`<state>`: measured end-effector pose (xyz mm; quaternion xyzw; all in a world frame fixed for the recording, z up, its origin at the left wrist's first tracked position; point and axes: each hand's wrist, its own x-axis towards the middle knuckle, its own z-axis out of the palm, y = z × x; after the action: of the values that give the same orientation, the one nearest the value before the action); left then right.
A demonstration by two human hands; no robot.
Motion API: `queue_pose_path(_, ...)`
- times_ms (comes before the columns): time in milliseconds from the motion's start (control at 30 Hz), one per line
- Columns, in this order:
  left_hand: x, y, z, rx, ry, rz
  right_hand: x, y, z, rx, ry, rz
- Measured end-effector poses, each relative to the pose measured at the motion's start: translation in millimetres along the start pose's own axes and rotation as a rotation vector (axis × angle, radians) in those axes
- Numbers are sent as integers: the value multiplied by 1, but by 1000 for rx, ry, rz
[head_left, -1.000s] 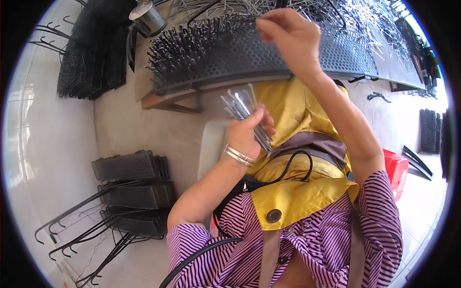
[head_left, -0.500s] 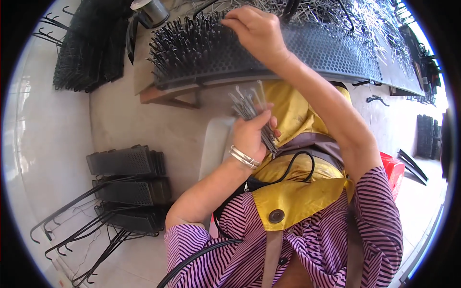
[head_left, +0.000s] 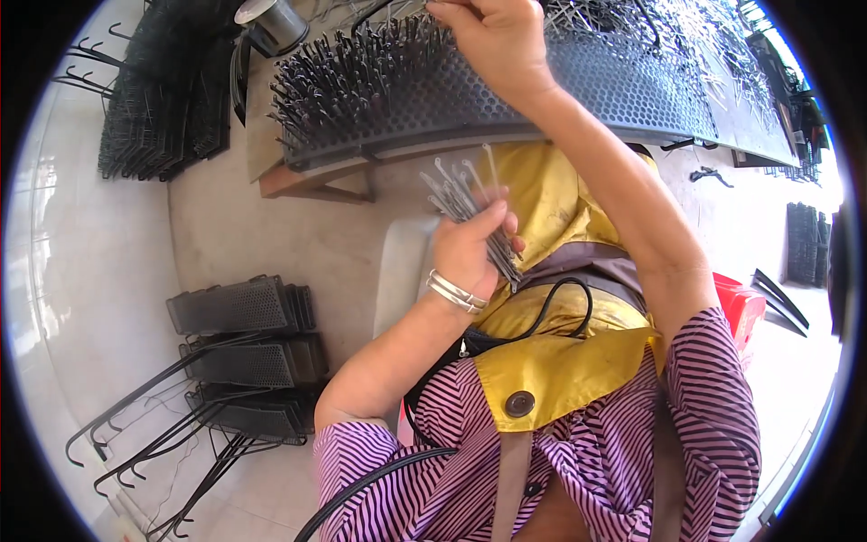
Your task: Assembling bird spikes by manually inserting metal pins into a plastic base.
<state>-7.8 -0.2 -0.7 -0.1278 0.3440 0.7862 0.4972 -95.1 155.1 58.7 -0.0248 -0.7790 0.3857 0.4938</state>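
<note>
My left hand point(head_left: 464, 251) is closed around a bundle of thin grey metal pins point(head_left: 459, 197) with small looped ends, held over my lap. The loops point up and away from me. At the top of the picture my right hand point(head_left: 499, 43) is pinched over a black perforated rack point(head_left: 605, 95). Whatever its fingertips hold cannot be made out, and part of the hand is cut off by the picture's edge. Many similar pins point(head_left: 348, 86), darker in tone, stand upright in the holes across the rack's left part, just left of my right hand.
Loose silvery pins point(head_left: 713, 45) lie heaped beyond the rack's right end. A metal can point(head_left: 275, 25) stands at the far left of the wooden table point(head_left: 316, 183). More black perforated racks point(head_left: 230, 307) with hooked rods are stacked at the left. Something red point(head_left: 739, 307) stands at my right.
My right hand has moved farther away from me over the rack, partly leaving the picture. My left hand keeps its bundle in nearly the same place. The view has shifted slightly.
</note>
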Motion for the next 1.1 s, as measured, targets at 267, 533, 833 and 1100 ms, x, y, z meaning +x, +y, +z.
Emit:
queue_pose_path(267,0,-1,1,21,-1,-10,1,-2,-2,-32,-4,-334)
queue_pose_path(533,0,-1,2,34,-6,-11,-3,-4,0,-404,-250,-344)
queue_pose_path(833,2,-1,3,18,41,2,16,-16,4,-538,-715,-304)
queue_pose_path(1100,1,3,1,17,-66,-27,-52,-18,-55,-411,-628,90)
